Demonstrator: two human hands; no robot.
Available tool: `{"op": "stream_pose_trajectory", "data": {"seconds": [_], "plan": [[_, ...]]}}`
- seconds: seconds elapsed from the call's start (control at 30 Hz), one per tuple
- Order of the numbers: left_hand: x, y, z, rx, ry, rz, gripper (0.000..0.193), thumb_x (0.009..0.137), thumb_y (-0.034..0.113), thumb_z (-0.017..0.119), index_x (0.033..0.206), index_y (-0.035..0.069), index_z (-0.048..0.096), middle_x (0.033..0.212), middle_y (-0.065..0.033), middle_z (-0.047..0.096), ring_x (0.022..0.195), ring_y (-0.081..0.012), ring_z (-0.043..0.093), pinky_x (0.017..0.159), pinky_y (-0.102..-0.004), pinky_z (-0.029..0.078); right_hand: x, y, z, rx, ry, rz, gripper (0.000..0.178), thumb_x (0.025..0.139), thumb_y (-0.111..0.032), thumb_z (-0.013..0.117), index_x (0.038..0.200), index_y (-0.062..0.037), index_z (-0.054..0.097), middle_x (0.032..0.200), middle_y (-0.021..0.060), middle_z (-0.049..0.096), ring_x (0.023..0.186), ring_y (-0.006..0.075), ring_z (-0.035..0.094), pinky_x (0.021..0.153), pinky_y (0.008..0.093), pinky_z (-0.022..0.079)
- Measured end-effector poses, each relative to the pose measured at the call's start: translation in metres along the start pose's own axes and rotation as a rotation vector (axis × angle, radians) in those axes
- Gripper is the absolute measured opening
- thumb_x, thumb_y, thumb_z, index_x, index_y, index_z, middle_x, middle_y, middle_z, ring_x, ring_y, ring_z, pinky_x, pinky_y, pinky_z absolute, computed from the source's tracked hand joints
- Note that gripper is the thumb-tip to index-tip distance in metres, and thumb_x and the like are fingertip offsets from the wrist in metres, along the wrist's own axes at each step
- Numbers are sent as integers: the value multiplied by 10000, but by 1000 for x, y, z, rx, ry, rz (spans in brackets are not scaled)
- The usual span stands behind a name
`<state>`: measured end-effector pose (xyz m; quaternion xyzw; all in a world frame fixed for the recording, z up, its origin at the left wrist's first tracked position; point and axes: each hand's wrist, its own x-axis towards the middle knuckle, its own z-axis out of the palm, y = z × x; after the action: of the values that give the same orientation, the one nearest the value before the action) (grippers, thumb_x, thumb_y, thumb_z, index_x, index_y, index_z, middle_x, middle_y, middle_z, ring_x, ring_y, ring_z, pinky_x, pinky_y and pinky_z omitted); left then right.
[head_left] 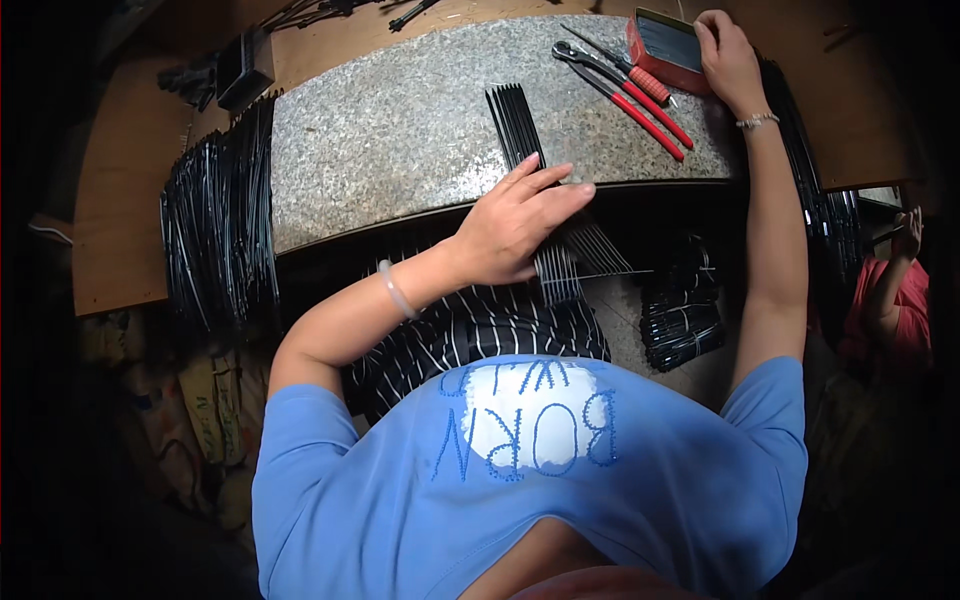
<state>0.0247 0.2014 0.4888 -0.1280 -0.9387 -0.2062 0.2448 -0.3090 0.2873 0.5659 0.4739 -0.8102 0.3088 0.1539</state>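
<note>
A row of thin black metal rods (516, 115), resembling umbrella ribs, lies side by side across the near edge of the stone-topped bench. My left hand (510, 220) rests palm down over them, keeping them together. Its thumb and index finger nearly meet over the edge, and the underside of the grip is hidden. Below the hand the rods fan out over my lap. At the far right, my right hand (728, 60) has its fingers curled over the side of an open red box (634, 45) with a dark inside. What its fingertips touch is partly hidden.
Red-handled pliers (640, 112) and a red-gripped pointed tool (648, 82) lie beside the box. Thick bundles of black rods hang left (218, 215) and right of the speckled bench top (380, 130). More bundles (682, 325) sit below. Another person's arm (890, 290) shows far right.
</note>
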Motion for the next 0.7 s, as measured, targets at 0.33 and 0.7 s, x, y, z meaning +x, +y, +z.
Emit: {"op": "stream_pose_trajectory", "data": {"seconds": [0.33,0.7], "plan": [[-42,26,-90,-477,-13,-19,683,582,369,807,1136,25,602,1183,-194,571,1124,-347,542,1030,-471,380,-173,-101,45,227,-23,-289,112,770,-108,657,877,-133,674,665,-27,474,643,153,431,756,285,358],[-61,18,-91,-430,-100,-78,666,527,419,794,1046,27,654,1230,-199,551,1160,-361,520,1030,-485,378,-185,-113,61,141,63,-325,247,769,-62,648,1007,-123,672,691,-23,452,639,157,414,803,292,323]]}}
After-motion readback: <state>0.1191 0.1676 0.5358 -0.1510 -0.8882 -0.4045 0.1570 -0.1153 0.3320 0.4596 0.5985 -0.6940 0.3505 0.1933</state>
